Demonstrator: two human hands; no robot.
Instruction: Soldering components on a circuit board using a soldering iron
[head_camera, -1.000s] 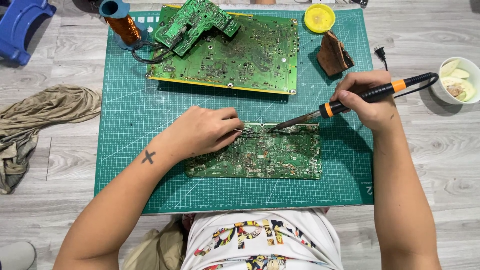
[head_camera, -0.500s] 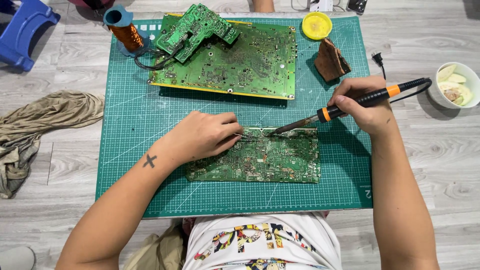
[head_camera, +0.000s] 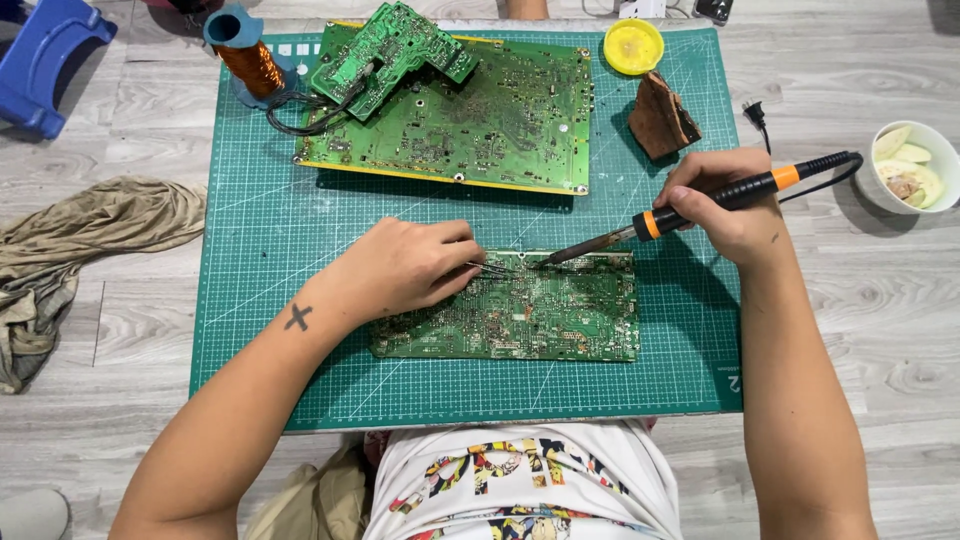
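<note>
A small green circuit board lies on the green cutting mat in front of me. My left hand rests on the board's left end and pinches thin metal tweezers whose tips point right. My right hand grips a black and orange soldering iron. The iron's tip touches the board's upper edge, close to the tweezer tips.
A larger green circuit board with a smaller one on top lies at the mat's far side. A copper wire spool, a yellow tin, a brown sponge, a white bowl, a tan cloth and a blue stool surround it.
Both hands keep their hold. The iron's tip and the tweezers stay at the same spot on the board; only the camera view shifts slightly.
</note>
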